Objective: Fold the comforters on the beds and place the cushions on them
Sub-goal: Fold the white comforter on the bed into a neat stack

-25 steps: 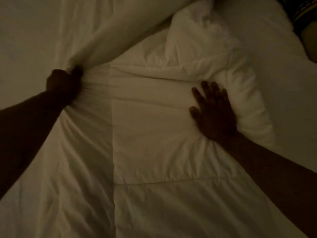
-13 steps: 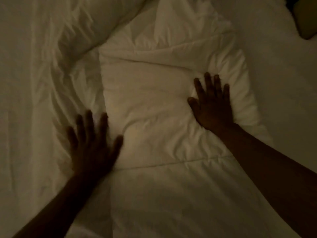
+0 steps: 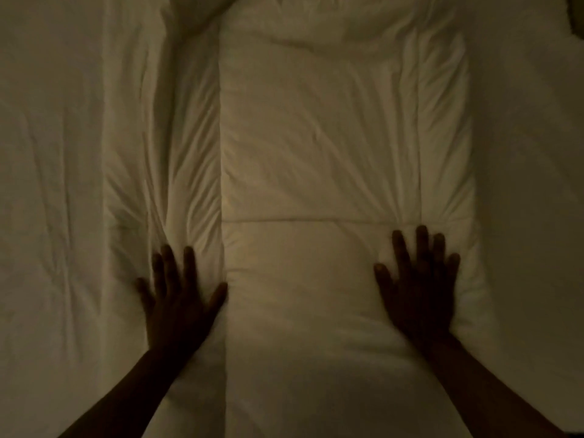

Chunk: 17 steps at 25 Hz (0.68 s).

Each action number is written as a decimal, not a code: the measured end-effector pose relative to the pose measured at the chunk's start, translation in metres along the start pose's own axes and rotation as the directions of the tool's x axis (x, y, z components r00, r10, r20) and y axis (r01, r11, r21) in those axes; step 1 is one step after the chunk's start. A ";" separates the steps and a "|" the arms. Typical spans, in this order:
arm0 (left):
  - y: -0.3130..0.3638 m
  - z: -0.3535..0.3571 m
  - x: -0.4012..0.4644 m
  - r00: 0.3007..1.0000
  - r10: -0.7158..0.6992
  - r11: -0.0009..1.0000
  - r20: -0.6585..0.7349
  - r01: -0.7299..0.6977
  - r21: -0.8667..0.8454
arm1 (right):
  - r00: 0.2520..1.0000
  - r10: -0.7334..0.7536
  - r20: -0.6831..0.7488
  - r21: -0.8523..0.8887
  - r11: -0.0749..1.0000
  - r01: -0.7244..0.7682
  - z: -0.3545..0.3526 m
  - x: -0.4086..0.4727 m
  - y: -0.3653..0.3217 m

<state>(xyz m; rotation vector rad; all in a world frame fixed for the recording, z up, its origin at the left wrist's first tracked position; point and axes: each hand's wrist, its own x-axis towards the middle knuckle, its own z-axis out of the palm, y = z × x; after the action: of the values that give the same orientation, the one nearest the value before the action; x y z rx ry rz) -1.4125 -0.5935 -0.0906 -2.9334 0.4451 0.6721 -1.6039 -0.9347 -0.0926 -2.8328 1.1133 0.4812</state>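
One white comforter (image 3: 331,153) lies across the middle of the dim view, folded into a long strip that runs from twelve o'clock down to six o'clock; its raised upper layer has a straight edge along the nine o'clock side, and a lower, more wrinkled layer shows just beside that edge; one stitched seam crosses the upper layer from nine to three o'clock, a little above the hands; a second seam runs lengthwise near the three o'clock edge. The comforter rests on one bed sheet (image 3: 47,184), which shows as flat pale cloth at nine o'clock and again at three o'clock; nothing here serves as a container, and the only things borne by the bed are the comforter and the two hands.

Two hands are in view, both with bare forearms entering from six o'clock. The left hand (image 3: 177,298) lies flat at about seven o'clock, fingers straight and spread, palm down on the wrinkled lower layer; its thumb touches the raised edge of the upper layer. The right hand (image 3: 417,289) lies flat at about four o'clock, fingers straight and slightly fanned, palm pressed on the upper layer near its three o'clock edge; the padding dents around it. The hands are well apart, with smooth padding between them.

At the far one o'clock corner a dark shape (image 3: 578,17) shows; what it is I cannot tell.
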 end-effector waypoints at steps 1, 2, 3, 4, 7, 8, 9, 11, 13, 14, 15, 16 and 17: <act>-0.003 0.008 -0.019 1.000 -0.005 1.000 0.021 0.004 0.012 | 1.000 0.002 0.019 -0.001 1.000 -0.002 0.004 -0.020 0.005; -0.007 0.016 -0.039 0.999 -0.008 1.000 0.039 0.007 0.029 | 0.999 0.003 0.044 -0.002 1.000 -0.003 0.008 -0.039 0.010; -0.010 0.025 -0.060 0.998 -0.011 0.999 0.061 0.008 0.052 | 0.997 0.002 0.077 -0.006 1.000 -0.001 0.012 -0.058 0.015; -0.014 0.034 -0.080 0.997 -0.017 0.997 0.078 0.011 0.073 | 0.994 -0.002 0.108 -0.006 1.000 0.003 0.017 -0.075 0.019; -0.019 0.058 -0.140 0.988 -0.094 0.993 0.126 0.083 0.084 | 0.988 -0.007 0.155 -0.008 1.000 0.008 0.031 -0.126 0.033; -0.020 0.066 -0.160 0.983 -0.121 0.991 0.136 0.111 0.081 | 0.986 -0.009 0.169 -0.007 1.000 0.010 0.035 -0.144 0.038; -0.022 0.074 -0.178 0.980 -0.141 0.988 0.142 0.131 0.079 | 0.983 -0.018 0.181 -0.005 1.000 0.019 0.039 -0.161 0.044; -0.026 0.088 -0.213 0.969 -0.175 0.984 0.175 0.167 0.064 | 0.978 -0.044 0.205 -0.002 0.999 0.046 0.046 -0.193 0.054; -0.028 0.097 -0.244 0.955 -0.206 0.979 0.214 0.202 0.040 | 0.972 -0.064 0.224 0.007 0.998 0.064 0.052 -0.221 0.062; -0.030 0.101 -0.257 0.949 -0.213 0.977 0.234 0.212 0.027 | 0.969 -0.073 0.238 0.011 0.997 0.072 0.056 -0.233 0.066; -0.032 0.103 -0.271 0.942 -0.221 0.974 0.253 0.225 0.015 | 0.962 -0.084 0.259 0.006 0.996 0.085 0.057 -0.246 0.068; -0.035 0.104 -0.283 0.941 -0.220 0.974 0.256 0.228 0.000 | 0.955 -0.095 0.280 0.000 0.995 0.099 0.057 -0.257 0.070; -0.038 0.105 -0.293 0.937 -0.219 0.972 0.272 0.232 -0.019 | 0.947 -0.102 0.303 -0.001 0.994 0.108 0.057 -0.267 0.072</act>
<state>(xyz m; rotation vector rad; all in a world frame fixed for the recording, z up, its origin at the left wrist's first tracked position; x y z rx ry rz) -1.6962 -0.4640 -0.0546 -2.8158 0.0634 1.0396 -1.8513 -0.8034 -0.0599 -2.6905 0.8987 0.8835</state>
